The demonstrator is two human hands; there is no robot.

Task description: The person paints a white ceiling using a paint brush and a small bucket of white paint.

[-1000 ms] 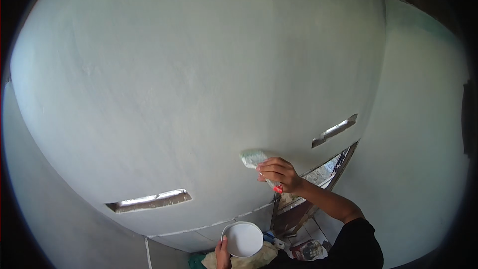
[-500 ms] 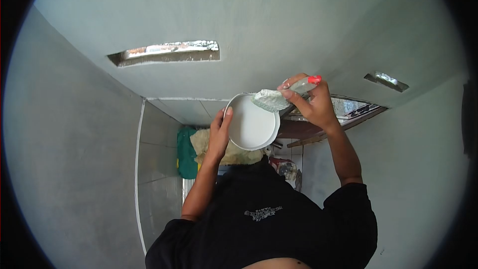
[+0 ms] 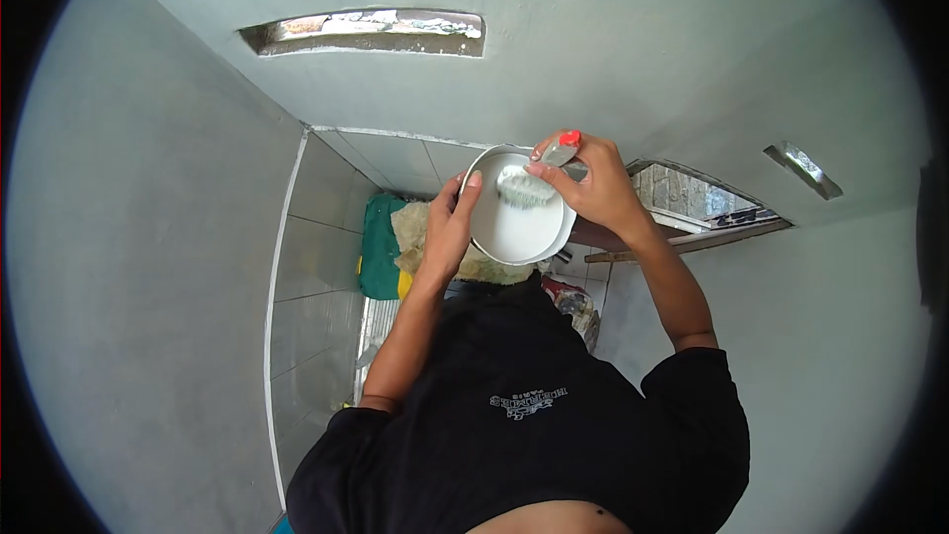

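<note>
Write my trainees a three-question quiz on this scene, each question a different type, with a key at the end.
1. Multiple choice: what does the left hand hold?
a) a paint roller
b) a round white tub
c) a scraper

2. Fill in the colour: the handle end of the paintbrush is ____.

3. True or false: the paintbrush is pressed against the wall.

Key: 1. b. 2. red. 3. False; the right hand holds it at the tub's mouth.
</note>
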